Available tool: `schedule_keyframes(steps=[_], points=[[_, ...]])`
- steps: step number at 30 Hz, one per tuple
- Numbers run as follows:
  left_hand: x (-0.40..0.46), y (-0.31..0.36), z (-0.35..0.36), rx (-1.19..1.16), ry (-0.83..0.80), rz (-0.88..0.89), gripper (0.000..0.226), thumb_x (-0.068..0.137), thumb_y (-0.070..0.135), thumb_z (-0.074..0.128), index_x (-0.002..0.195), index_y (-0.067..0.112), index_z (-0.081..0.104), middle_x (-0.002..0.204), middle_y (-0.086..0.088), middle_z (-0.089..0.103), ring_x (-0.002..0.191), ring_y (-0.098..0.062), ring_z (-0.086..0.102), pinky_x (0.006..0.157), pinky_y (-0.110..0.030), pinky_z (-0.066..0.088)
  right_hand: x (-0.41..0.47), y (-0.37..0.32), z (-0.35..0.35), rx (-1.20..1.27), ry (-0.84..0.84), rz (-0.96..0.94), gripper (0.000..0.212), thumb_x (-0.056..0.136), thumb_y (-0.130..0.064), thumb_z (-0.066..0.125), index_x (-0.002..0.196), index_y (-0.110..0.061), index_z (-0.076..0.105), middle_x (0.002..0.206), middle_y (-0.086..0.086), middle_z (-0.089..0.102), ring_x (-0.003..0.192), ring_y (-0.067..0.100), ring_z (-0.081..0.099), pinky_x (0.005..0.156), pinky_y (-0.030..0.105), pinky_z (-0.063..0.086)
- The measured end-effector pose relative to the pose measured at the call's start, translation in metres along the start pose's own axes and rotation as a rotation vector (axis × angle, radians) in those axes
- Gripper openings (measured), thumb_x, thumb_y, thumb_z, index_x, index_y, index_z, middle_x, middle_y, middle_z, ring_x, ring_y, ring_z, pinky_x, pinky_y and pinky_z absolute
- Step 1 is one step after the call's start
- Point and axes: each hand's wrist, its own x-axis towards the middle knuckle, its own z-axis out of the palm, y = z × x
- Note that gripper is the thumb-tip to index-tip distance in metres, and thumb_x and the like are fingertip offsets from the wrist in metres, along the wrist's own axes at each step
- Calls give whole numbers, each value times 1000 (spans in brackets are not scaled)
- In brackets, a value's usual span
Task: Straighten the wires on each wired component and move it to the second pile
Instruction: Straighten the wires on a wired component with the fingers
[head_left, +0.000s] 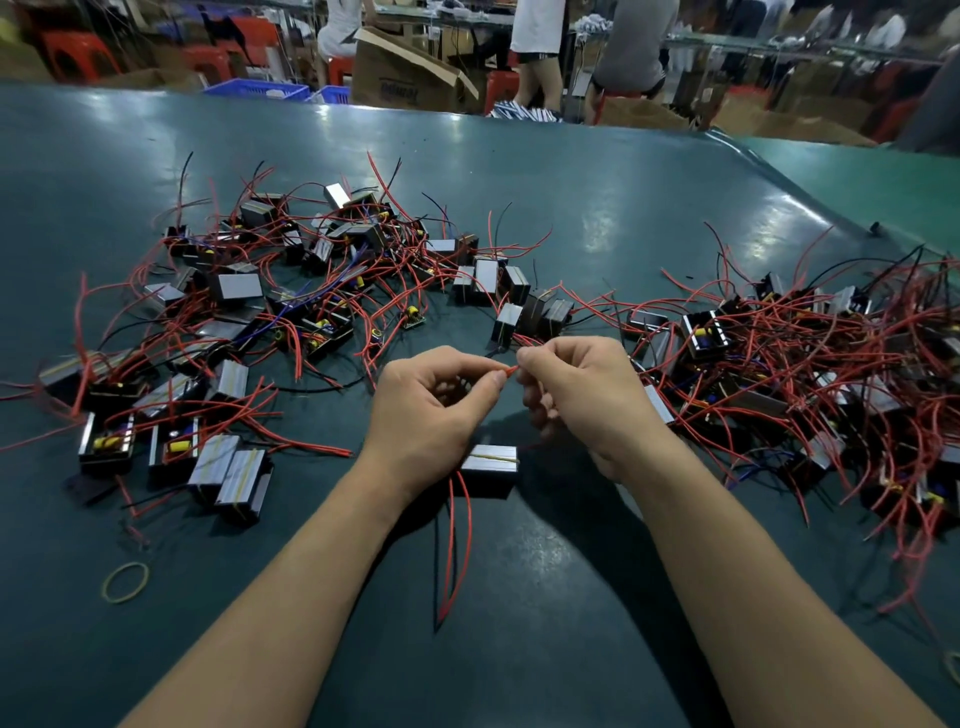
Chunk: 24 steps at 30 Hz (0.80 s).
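A: Handling, component (489, 462). Judgement: light, a small rigid block, and it should not crush under the fingers. Its wires (460, 545) look thin and springy, so they bend easily and probably hold some curl.

B: Where to take hold?

A: On the wire itself, near where it leaves the block, then draw outward along it. Pulling hard on the tip alone might strain the joint; that is a guess, since the joint is hidden.

B: Grip now?

A: Left hand (431, 410) has thumb and forefinger closed on a red wire end (511, 370). Right hand (582, 400) pinches the same wire just beside it, fingers curled. Whether that wire belongs to this block I cannot tell.

B: Position?

A: The component sits on the bench (571, 597) under and between the two wrists, near the front, apart from both piles. Left pile (270, 312) is looser; right pile (831, 374) is a denser tangle. Which is the second pile I cannot tell.

B: Appearance?

A: Dark body, silvery top face, a yellowish band (491, 457) across it. Two red wires and a dark one trail toward the viewer, gently curved, not yet straight.
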Motion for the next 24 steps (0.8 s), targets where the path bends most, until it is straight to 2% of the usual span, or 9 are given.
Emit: schedule_keyframes(steps=[4, 8, 10, 11, 16, 18, 20, 22, 24], points=[[0, -1, 0, 133, -4, 33, 10, 82, -1, 71, 83, 8, 77, 73, 4, 66, 64, 0, 58, 64, -12, 41, -7, 6, 15, -666, 278, -337, 29, 87, -24, 63, 61, -15, 52, 53, -3, 52, 54, 21, 51, 56, 32, 39], [4, -2, -1, 5, 82, -82, 11, 84, 4, 72, 82, 13, 76, 71, 6, 70, 58, 0, 58, 59, -15, 44, -5, 1, 8, -629, 180, -583, 21, 94, -27, 62, 79, -12, 61, 64, -4, 56, 60, 20, 53, 62, 39, 46], [4, -3, -1, -30, 85, -115, 10, 84, 5, 72, 81, 14, 76, 63, 11, 66, 53, 1, 54, 56, -15, 42, -2, 0, -3, -599, 74, -623, 15, 91, -22, 68, 100, -11, 66, 78, -1, 63, 66, 18, 58, 67, 36, 50], [4, -3, -1, -37, 75, -121, 8, 85, 6, 73, 82, 13, 76, 62, 12, 65, 53, 0, 54, 55, -16, 42, 0, 0, -8, -620, 31, -627, 24, 88, -18, 71, 110, -10, 65, 85, 0, 65, 70, 18, 60, 70, 34, 52], [3, -2, -2, -32, 34, -88, 7, 85, 5, 72, 83, 11, 77, 65, 10, 65, 54, 3, 54, 56, -12, 40, 4, 1, -14, -670, -31, -744, 11, 87, -12, 71, 92, -3, 75, 82, 7, 69, 72, 22, 63, 67, 42, 52], [4, -2, -2, -36, 20, -81, 6, 84, 5, 72, 85, 9, 77, 65, 11, 65, 54, 3, 55, 56, -11, 39, 3, -2, -16, -602, -52, -684, 10, 89, -14, 69, 88, -6, 75, 74, 5, 69, 66, 19, 62, 64, 37, 52], [3, -2, -3, -20, 5, -56, 6, 84, 6, 73, 86, 8, 78, 72, 5, 69, 61, -2, 60, 60, -15, 43, 1, -6, -15, -542, -64, -506, 15, 91, -18, 67, 79, -12, 73, 62, 0, 65, 57, 15, 60, 56, 30, 49], [3, -2, -4, -14, -6, -19, 6, 84, 5, 73, 87, 8, 78, 78, -1, 72, 69, -7, 64, 66, -19, 47, 0, -8, -11, -265, -103, -161, 29, 93, -17, 62, 65, -14, 65, 49, -1, 54, 43, 14, 50, 43, 25, 39], [1, -1, -4, -30, -11, 6, 6, 84, 5, 72, 87, 7, 77, 77, -1, 71, 67, -5, 61, 65, -17, 44, -1, -11, -8, 274, -220, 319, 33, 90, -15, 57, 57, -13, 56, 46, -3, 40, 37, 10, 38, 34, 19, 28]])
